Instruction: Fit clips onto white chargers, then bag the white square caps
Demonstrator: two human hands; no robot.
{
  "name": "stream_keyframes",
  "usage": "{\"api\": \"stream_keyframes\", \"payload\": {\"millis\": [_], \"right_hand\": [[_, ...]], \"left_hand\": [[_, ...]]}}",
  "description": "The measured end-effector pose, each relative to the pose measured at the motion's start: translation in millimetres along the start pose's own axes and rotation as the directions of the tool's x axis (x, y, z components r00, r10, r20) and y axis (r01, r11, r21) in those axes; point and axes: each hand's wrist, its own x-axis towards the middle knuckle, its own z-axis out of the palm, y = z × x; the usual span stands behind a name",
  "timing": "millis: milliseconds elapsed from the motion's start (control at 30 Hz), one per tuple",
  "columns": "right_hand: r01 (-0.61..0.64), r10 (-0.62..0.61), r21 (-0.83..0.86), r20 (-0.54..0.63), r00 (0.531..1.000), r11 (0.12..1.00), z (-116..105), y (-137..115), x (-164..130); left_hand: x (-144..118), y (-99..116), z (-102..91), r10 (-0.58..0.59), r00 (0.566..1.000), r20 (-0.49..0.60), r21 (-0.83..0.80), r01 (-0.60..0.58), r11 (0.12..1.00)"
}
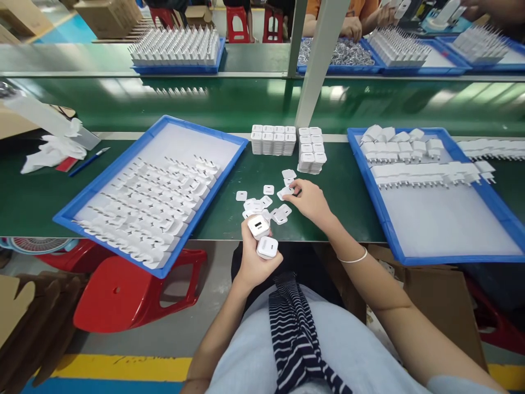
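Your left hand (256, 257) is closed around two chargers (263, 236), held just off the bench's (41, 197) near edge. Just beyond, your right hand (310, 201) pinches one cap (286, 192) from the loose caps (262, 203) scattered on the bench. Farther back stand stacked chargers (287, 143). A blue tray (106, 175) of plugs lies left, another tray (389, 230) right.

left hand (255, 257): raised near body, fingers curled closed; right hand (309, 201): stretched forward, fingertips pinching
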Motion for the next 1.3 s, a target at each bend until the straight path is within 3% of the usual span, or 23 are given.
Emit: {"api": "stream_keyframes", "payload": {"millis": [167,367,567,667,767,900,1000,1133,1200,1300], "right_hand": [[0.082,-0.062,-0.143,0.137,0.989,0.986,4.8,-7.8,7.3],[0.181,-0.159,-0.132,0.159,0.974,0.975,-1.2,-17.3,8.4],[0.239,-0.227,-0.056,0.162,0.960,0.969,-19.3,-22.8,-6.4],[0.205,-0.222,0.146,0.111,0.969,0.968,-33.9,-18.0,-19.6],[0.176,-0.197,0.434,0.005,0.980,0.884,-43.2,-12.6,-37.1],[0.208,-0.175,0.649,-0.116,0.978,0.732,-55.1,-13.4,-62.1],[0.178,-0.181,0.770,-0.083,0.980,0.613,-69.9,-21.2,-76.2],[0.094,-0.237,0.832,0.047,0.970,0.547,-83.1,-36.4,-87.4],[0.075,-0.238,0.851,0.059,0.969,0.519,-81.7,-44.5,-91.8],[0.107,-0.198,0.880,-0.015,0.980,0.463,-71.1,-55.9,-99.6]], "left_hand": [[-4.8,-2.7,-2.5,-0.057,0.997,0.053,0.039,0.055,0.998],[-1.1,-0.5,-8.7,-0.088,0.993,0.080,0.104,0.080,0.991],[10.7,2.4,-10.2,-0.080,0.990,0.113,0.155,0.062,0.986],[16.9,3.3,-7.1,-0.056,0.987,0.148,0.151,0.033,0.988],[23.4,3.7,-0.9,0.039,0.987,0.154,0.128,-0.059,0.990],[31.5,9.3,6.3,0.230,0.949,0.216,0.099,-0.256,0.962],[35.4,18.3,7.5,0.293,0.907,0.303,0.075,-0.330,0.941],[34.5,29.6,9.0,0.312,0.871,0.379,0.055,-0.358,0.932],[32.4,32.3,11.4,0.340,0.867,0.364,0.075,-0.391,0.917],[29.4,32.6,15.3,0.419,0.860,0.291,0.163,-0.476,0.864]]}}
